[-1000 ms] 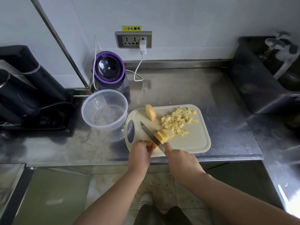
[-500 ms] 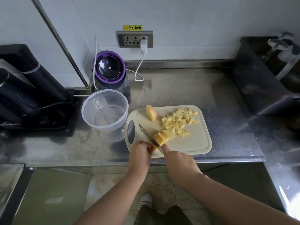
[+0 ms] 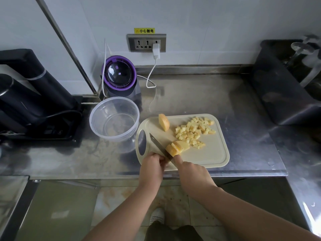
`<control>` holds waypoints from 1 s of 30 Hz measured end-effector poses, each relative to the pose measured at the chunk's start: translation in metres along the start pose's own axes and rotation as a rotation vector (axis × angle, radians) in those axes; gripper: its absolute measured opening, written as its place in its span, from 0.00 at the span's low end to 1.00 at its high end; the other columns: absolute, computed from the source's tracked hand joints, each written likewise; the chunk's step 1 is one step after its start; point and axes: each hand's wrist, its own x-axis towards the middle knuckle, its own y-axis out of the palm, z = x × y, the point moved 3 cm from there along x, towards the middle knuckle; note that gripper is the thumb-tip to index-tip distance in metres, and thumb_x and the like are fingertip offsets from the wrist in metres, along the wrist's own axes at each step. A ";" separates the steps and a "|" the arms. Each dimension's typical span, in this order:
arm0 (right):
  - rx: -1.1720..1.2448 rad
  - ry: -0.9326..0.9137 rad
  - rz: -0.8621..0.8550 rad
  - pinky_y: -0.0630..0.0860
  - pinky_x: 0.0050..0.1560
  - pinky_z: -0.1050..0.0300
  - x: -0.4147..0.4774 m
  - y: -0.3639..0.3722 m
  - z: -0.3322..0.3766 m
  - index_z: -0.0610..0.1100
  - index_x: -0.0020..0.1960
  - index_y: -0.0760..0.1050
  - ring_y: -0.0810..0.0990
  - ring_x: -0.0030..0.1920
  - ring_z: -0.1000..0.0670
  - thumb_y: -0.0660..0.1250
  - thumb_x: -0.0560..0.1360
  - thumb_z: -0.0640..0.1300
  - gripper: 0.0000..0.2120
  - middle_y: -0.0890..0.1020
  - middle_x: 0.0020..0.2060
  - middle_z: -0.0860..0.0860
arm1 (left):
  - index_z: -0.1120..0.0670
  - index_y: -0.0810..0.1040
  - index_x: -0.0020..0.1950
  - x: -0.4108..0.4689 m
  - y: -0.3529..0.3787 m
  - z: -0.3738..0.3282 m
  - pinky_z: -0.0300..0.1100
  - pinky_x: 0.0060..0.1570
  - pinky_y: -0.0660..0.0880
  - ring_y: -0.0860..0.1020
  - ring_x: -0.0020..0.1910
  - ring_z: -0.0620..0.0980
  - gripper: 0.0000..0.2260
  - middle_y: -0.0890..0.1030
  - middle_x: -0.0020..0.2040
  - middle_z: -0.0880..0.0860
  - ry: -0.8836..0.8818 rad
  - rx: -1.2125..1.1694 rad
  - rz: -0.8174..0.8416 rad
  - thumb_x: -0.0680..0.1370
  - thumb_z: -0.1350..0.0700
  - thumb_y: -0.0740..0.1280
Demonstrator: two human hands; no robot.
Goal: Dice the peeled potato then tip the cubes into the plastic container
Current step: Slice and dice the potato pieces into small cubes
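Note:
A beige cutting board [image 3: 213, 153] lies on the steel counter. My right hand [image 3: 192, 173] grips a knife [image 3: 159, 145] whose blade points away to the left, its index finger stretched toward the blade. The blade sits against a cut potato chunk [image 3: 177, 147] at the board's near edge. My left hand [image 3: 152, 165] is curled just left of the blade on the near end of that potato, which it mostly hides. A pile of potato cubes [image 3: 193, 132] lies mid-board, and a potato half [image 3: 164, 122] stands at the far left. The clear plastic container [image 3: 114, 119] stands left of the board.
A purple-rimmed appliance [image 3: 119, 77] stands behind the container, its white cable running to the wall socket [image 3: 146, 42]. Black appliances [image 3: 26, 94] fill the left of the counter. A dark tub [image 3: 284, 80] sits at the right. The counter's front edge runs just under my hands.
The knife tip has dipped slightly toward the board at the potato chunk. Both hands stay in nearly the same place.

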 end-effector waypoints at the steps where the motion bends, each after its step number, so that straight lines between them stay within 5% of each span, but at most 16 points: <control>1: -0.005 -0.006 -0.017 0.79 0.41 0.54 -0.002 -0.002 -0.001 0.47 0.73 0.51 0.78 0.37 0.49 0.59 0.78 0.32 0.30 0.71 0.36 0.50 | 0.58 0.84 0.46 0.000 0.000 -0.001 0.40 0.43 0.77 0.81 0.42 0.49 0.07 0.83 0.45 0.53 0.007 0.011 -0.004 0.75 0.55 0.71; 4: -0.012 -0.013 -0.044 0.76 0.38 0.56 -0.008 -0.006 -0.003 0.47 0.72 0.51 0.73 0.32 0.51 0.59 0.78 0.32 0.28 0.68 0.33 0.52 | 0.58 0.84 0.46 0.000 -0.001 -0.001 0.37 0.42 0.74 0.80 0.42 0.48 0.07 0.81 0.47 0.53 0.011 0.045 -0.016 0.76 0.55 0.70; 11: -0.003 -0.006 0.005 0.79 0.40 0.54 -0.009 -0.003 -0.001 0.46 0.71 0.53 0.81 0.39 0.47 0.59 0.77 0.32 0.27 0.72 0.35 0.50 | 0.58 0.84 0.45 0.000 0.001 0.000 0.42 0.39 0.79 0.81 0.40 0.48 0.07 0.81 0.46 0.52 0.025 0.043 -0.017 0.75 0.55 0.71; 30: -0.063 0.001 0.025 0.81 0.45 0.54 0.005 0.012 0.008 0.46 0.74 0.51 0.81 0.43 0.48 0.60 0.79 0.34 0.28 0.72 0.39 0.49 | 0.60 0.83 0.47 0.001 0.007 0.008 0.47 0.42 0.79 0.80 0.40 0.51 0.09 0.81 0.46 0.54 0.013 0.010 -0.005 0.77 0.54 0.69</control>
